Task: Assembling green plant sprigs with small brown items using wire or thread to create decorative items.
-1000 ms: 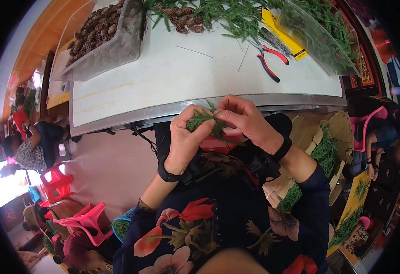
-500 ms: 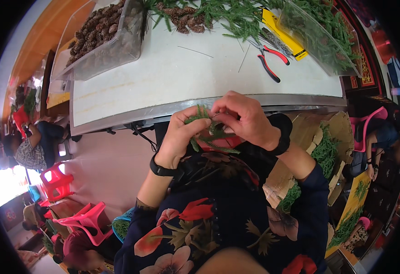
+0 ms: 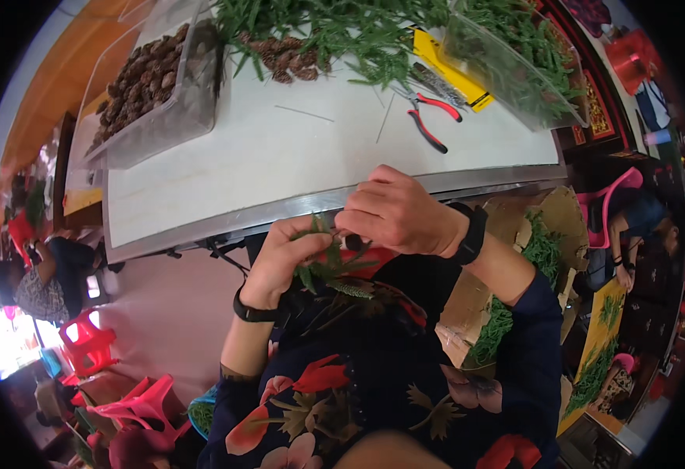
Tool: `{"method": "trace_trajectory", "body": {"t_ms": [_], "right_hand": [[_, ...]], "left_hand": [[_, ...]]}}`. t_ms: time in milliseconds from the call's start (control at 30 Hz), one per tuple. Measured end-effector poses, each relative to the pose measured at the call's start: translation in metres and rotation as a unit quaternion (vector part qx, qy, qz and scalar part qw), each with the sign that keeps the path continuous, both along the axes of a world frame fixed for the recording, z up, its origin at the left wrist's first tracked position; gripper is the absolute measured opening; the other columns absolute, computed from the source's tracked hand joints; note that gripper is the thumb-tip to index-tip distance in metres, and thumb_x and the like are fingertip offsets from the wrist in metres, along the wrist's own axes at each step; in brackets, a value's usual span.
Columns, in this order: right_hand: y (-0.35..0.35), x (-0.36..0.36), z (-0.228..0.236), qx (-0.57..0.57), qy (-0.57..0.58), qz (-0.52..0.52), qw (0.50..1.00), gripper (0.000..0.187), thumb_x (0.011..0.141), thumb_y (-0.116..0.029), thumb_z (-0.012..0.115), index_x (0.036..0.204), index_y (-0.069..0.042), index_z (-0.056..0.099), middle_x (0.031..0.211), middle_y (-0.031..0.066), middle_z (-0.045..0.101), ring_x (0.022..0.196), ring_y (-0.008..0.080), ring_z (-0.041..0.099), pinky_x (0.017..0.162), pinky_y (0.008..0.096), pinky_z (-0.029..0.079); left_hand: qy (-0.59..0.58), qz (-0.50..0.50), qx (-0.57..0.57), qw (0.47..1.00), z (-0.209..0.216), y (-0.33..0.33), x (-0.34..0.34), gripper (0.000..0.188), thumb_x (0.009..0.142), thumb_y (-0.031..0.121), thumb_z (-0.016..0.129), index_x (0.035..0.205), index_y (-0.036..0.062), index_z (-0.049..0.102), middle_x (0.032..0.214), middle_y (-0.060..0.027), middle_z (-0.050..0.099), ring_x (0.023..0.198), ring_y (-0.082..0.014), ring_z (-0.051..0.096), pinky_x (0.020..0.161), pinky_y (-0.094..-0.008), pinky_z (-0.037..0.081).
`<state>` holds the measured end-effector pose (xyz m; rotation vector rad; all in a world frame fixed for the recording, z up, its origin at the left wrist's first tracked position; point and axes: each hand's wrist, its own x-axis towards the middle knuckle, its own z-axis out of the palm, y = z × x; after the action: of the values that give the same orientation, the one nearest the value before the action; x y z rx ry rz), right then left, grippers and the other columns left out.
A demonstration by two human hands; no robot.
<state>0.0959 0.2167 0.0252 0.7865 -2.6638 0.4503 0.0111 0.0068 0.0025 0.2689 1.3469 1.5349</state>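
Well, bins (image 3: 162, 129) hold pinecones (image 3: 141, 87) and greenery (image 3: 526, 70), the left hand (image 3: 281, 254) a sprig (image 3: 328, 273).

Navy top (image 3: 393, 367); red and pink flowers (image 3: 323, 375); black wristbands (image 3: 473, 234).

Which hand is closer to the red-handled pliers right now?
Right. The right hand is below and slightly left of the pliers in view; the left hand is farther down and left, holding a green sprig.

head-worn fisheye, aimed down past the wearer's chest; left hand (image 3: 280, 256) and right hand (image 3: 397, 215) pretty close; bench (image 3: 225, 172) farther out
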Motion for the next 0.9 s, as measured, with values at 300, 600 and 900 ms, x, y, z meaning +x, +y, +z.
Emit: {"method": "trace_trajectory", "body": {"t_ms": [300,600,900], "right_hand": [[0.076,-0.016,-0.018,0.005,0.017,-0.362,0.932,0.056,0.075,-0.029,0.075,0.120,-0.004,0.053,0.112,0.0184,0.058,0.106,0.0375,0.054,0.090,0.0440,0.043],[0.111,-0.018,-0.012,0.044,-0.173,-0.414,0.892,0.064,0.074,-0.030,0.074,0.128,-0.005,0.050,0.112,0.0200,0.056,0.106,0.0388,0.051,0.092,0.0440,0.043],[0.110,-0.005,-0.022,0.021,-0.174,-0.405,0.898,0.053,0.076,-0.011,0.061,0.127,-0.005,0.050,0.104,0.0191,0.054,0.104,0.0393,0.050,0.090,0.0418,0.044]], "left_hand": [[0.064,0.113,0.023,0.991,0.001,-0.001,-0.001,0.014,0.086,0.006,0.057,0.087,-0.0014,0.069,0.067,0.0014,0.060,0.053,-0.0030,0.038,0.050,-0.0194,0.028],[0.053,0.164,0.047,0.984,0.004,-0.011,-0.008,0.013,0.086,0.008,0.059,0.087,-0.0015,0.068,0.068,0.0020,0.058,0.054,-0.0036,0.041,0.050,-0.0195,0.029],[-0.179,0.156,0.135,0.962,-0.007,-0.027,-0.024,0.019,0.085,0.014,0.056,0.089,-0.0017,0.066,0.068,-0.0001,0.058,0.049,-0.0048,0.036,0.046,-0.0207,0.027]]}}
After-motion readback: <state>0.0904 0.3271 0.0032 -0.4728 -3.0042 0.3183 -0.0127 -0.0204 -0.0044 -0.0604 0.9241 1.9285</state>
